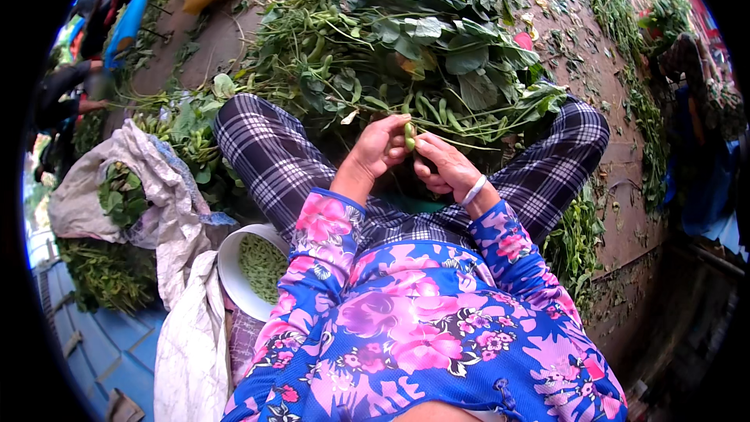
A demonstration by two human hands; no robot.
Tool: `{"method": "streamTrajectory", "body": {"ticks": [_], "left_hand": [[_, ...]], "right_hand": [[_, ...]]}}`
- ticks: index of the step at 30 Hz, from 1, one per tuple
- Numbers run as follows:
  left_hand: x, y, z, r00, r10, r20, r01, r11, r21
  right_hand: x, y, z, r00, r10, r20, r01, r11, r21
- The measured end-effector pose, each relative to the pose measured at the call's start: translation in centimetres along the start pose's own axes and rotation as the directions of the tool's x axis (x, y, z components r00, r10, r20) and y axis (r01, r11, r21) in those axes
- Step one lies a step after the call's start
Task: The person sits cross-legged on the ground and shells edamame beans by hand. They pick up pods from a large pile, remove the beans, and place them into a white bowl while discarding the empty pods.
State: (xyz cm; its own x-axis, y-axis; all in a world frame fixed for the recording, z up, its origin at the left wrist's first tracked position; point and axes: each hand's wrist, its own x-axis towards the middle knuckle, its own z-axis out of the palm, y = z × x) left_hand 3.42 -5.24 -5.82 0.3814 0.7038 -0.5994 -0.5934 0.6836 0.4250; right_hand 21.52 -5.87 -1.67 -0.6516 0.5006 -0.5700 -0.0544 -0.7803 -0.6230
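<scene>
Between my two hands, in front of my lap, is a green bean pod. My left hand pinches it between thumb and fingers from the left. The fingertips of my right hand, with a pale band on the wrist, meet the pod's right side. Just beyond the hands lies a large heap of leafy bean plants with many pods on their stems. A white bucket holding many small pale green beans stands at my left hip.
A whitish woven sack lies left of the bucket, near more bean plants. My knees in plaid trousers frame the heap. Plant scraps litter the ground at right. Other people are at the upper left.
</scene>
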Motion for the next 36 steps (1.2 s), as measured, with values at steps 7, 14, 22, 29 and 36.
{"method": "streamTrajectory", "body": {"ticks": [7, 14, 22, 29, 36], "left_hand": [[-1.3, -0.7, 1.4, 0.972, 0.232, -0.020, -0.193, 0.851, 0.488], [-1.4, -1.1, 1.0, 0.964, 0.215, 0.153, -0.254, 0.917, 0.309], [-1.2, -2.2, 1.2, 0.960, 0.268, 0.082, -0.279, 0.946, 0.169], [-0.4, -2.5, 2.1, 0.935, 0.244, -0.257, -0.250, 0.968, 0.006], [2.7, -3.8, -0.3, 0.888, 0.374, -0.267, -0.373, 0.926, 0.055]], "right_hand": [[-0.5, 0.0, 0.9, 0.992, -0.070, -0.102, 0.067, 0.997, -0.035], [-0.1, 0.8, -0.8, 0.999, -0.054, 0.007, 0.052, 0.984, 0.171], [-0.4, 1.0, 1.0, 0.951, -0.182, -0.251, 0.181, 0.983, -0.028], [1.3, 2.2, 2.8, 0.650, -0.734, -0.195, 0.284, 0.473, -0.834], [2.3, 2.4, 2.0, 0.607, -0.789, -0.094, 0.179, 0.251, -0.951]]}}
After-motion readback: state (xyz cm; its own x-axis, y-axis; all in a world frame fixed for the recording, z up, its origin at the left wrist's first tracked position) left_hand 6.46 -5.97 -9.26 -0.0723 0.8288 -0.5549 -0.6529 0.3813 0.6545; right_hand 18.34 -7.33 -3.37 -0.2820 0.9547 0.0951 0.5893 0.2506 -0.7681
